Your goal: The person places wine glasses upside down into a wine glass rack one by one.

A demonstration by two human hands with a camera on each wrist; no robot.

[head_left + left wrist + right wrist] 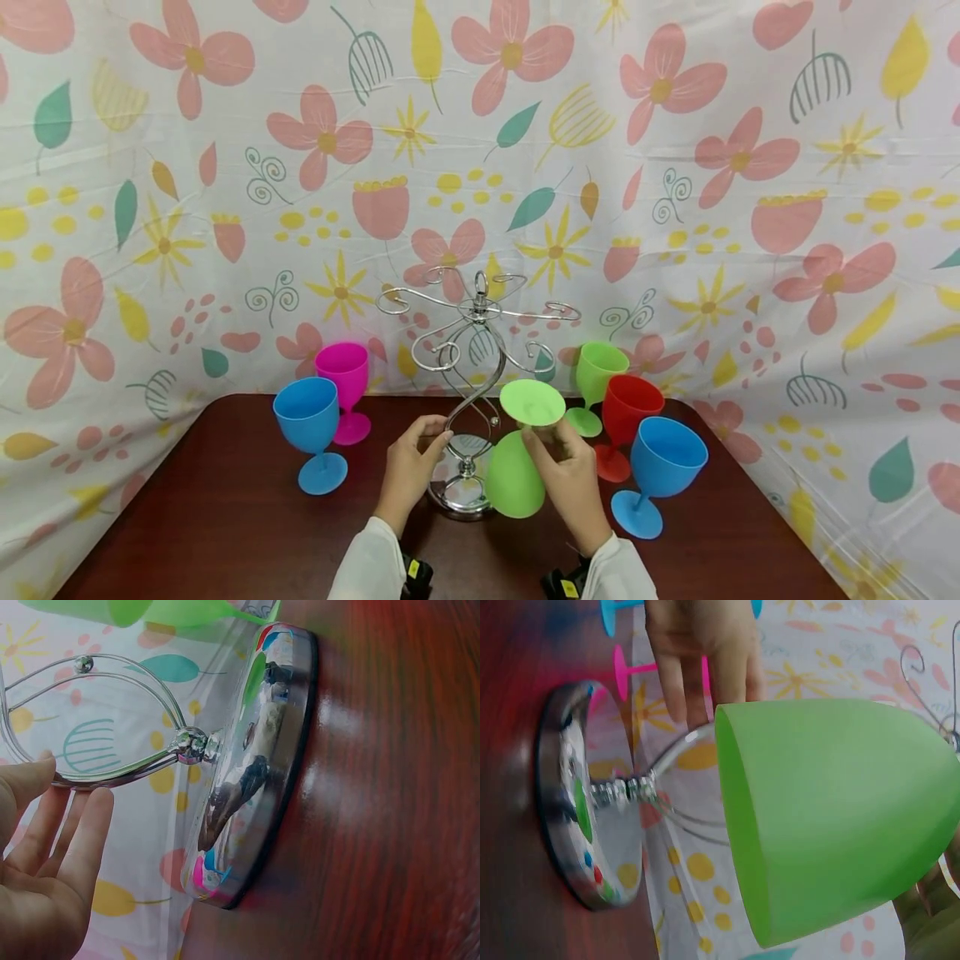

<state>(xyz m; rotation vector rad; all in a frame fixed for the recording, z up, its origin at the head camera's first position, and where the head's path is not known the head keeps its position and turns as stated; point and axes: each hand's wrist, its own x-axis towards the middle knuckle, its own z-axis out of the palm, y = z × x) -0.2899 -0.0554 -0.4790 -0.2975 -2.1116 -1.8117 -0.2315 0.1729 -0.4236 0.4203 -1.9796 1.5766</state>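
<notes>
A chrome wine glass rack [480, 367] with curled wire arms stands on the table. My left hand [414, 462] pinches its curved wire stem between thumb and fingers, as the left wrist view also shows. In my right hand [568, 475] is a green plastic goblet [516, 479], turned upside down and gripped by its stem just under the foot. The goblet hangs beside the rack's stem, below the wire arms, its mouth facing down. In the right wrist view the goblet's bowl [840, 817] covers part of the rack's stem.
On the left of the brown table [187, 517] stand a blue goblet [307, 421] and a magenta goblet [343, 375]. At the right are another green goblet [602, 375], a red goblet [630, 408] and a second blue goblet [666, 458]. A flowered cloth [225, 125] hangs behind.
</notes>
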